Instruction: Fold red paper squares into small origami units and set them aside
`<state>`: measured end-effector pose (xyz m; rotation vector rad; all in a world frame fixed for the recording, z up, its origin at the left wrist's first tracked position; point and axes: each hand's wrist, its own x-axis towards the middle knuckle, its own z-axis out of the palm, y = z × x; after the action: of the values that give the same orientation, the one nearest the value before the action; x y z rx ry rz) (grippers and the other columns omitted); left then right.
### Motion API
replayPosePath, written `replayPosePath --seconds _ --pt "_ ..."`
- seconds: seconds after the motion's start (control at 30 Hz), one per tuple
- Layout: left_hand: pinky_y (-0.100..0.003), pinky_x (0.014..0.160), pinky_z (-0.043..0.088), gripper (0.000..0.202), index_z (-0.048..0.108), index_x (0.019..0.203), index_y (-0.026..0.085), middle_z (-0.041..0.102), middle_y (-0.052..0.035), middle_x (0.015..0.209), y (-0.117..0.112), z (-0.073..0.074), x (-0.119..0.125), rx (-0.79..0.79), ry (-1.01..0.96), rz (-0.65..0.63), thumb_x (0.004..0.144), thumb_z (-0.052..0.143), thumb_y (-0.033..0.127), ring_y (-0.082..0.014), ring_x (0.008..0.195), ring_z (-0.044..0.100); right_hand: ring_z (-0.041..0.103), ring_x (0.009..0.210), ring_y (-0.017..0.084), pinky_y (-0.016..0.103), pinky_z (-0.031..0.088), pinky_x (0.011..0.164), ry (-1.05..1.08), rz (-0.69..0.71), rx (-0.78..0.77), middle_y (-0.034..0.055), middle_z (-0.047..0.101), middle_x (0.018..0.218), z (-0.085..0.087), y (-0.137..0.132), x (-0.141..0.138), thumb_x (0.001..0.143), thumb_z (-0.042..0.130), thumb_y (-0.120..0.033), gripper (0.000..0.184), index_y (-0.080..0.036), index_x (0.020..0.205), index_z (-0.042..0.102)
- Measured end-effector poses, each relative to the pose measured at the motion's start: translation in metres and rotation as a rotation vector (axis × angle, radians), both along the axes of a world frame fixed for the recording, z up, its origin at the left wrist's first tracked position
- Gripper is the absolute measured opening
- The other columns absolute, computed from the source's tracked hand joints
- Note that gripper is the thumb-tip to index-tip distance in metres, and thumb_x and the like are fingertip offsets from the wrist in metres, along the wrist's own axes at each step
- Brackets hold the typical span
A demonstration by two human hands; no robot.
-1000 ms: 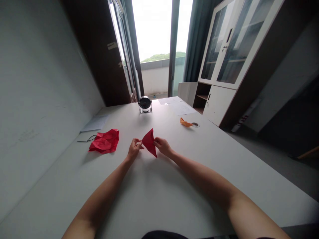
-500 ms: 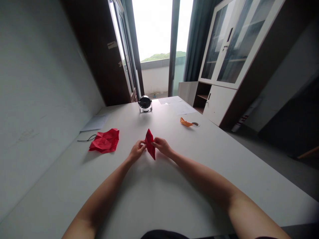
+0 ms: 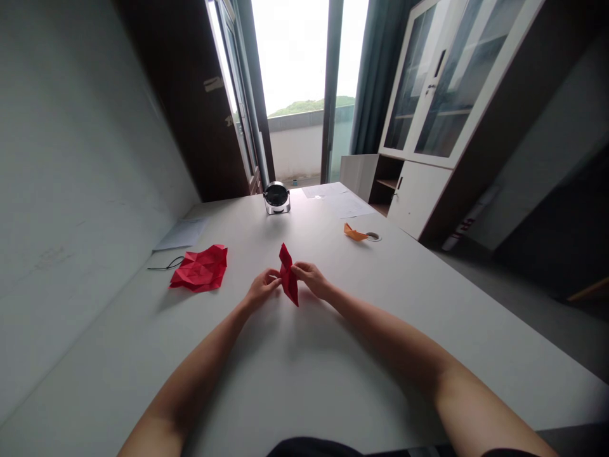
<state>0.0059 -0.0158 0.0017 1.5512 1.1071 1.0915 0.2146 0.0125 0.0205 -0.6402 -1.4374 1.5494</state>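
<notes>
Between my hands stands a folded piece of red paper, pointed at its top and bottom ends. My left hand pinches its left edge with thumb and fingertips. On the other side, my right hand grips the upper right edge between thumb and fingers. A creased, partly unfolded red paper sheet lies to the left of my left hand. Farther off to the right rests an orange folded paper boat, beside a roll of tape.
A round black device on a metal stand is at the table's far end. White papers lie at the far right, another paper by the left wall. A black cord touches the red sheet. A cabinet stands right of the white table.
The folded red paper has turned slightly and its upper part is now more bent. My right hand's fingers have shifted a little up along its edge; my left hand has barely moved.
</notes>
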Motion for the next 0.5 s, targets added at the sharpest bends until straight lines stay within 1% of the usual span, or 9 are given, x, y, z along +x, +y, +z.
replayPosePath --seconds 0.13,0.3,0.4,0.5 --pt "-0.028 0.07 0.049 0.034 0.066 0.098 0.015 0.072 -0.0057 0.084 0.002 -0.004 -0.003 0.013 -0.025 0.003 0.082 0.071 0.044 -0.0187 0.076 0.067 0.062 0.068 0.015 0.029 0.05 0.07 -0.019 -0.005 0.025 0.0044 0.069 0.075 0.0 0.0 0.001 0.08 0.071 -0.055 0.042 -0.014 0.081 0.066" --pt "-0.029 0.076 0.049 0.021 0.067 0.087 0.016 0.069 -0.004 0.085 0.009 -0.009 -0.006 0.079 -0.142 0.13 0.077 0.073 0.033 -0.0169 0.079 0.064 0.06 0.066 0.014 0.027 0.048 0.065 -0.007 -0.073 0.016 0.0021 0.067 0.075 -0.006 0.006 0.0 0.078 0.07 -0.043 0.03 -0.015 0.086 0.066" --pt "-0.029 0.078 0.049 0.018 0.067 0.086 0.016 0.067 -0.0032 0.084 0.011 -0.008 -0.008 0.101 -0.189 0.181 0.075 0.074 0.029 -0.0159 0.08 0.062 0.06 0.066 0.013 0.026 0.048 0.063 -0.055 -0.107 0.02 0.0018 0.068 0.078 -0.012 0.011 -0.001 0.078 0.068 -0.038 0.026 -0.016 0.09 0.066" --pt "-0.03 0.078 0.049 0.019 0.067 0.086 0.016 0.067 -0.0034 0.084 0.01 -0.005 -0.007 0.109 -0.203 0.193 0.075 0.075 0.029 -0.0158 0.08 0.062 0.062 0.068 0.014 0.025 0.048 0.061 -0.095 -0.101 0.052 0.0035 0.07 0.084 -0.016 0.012 -0.002 0.079 0.067 -0.037 0.028 -0.016 0.096 0.066"
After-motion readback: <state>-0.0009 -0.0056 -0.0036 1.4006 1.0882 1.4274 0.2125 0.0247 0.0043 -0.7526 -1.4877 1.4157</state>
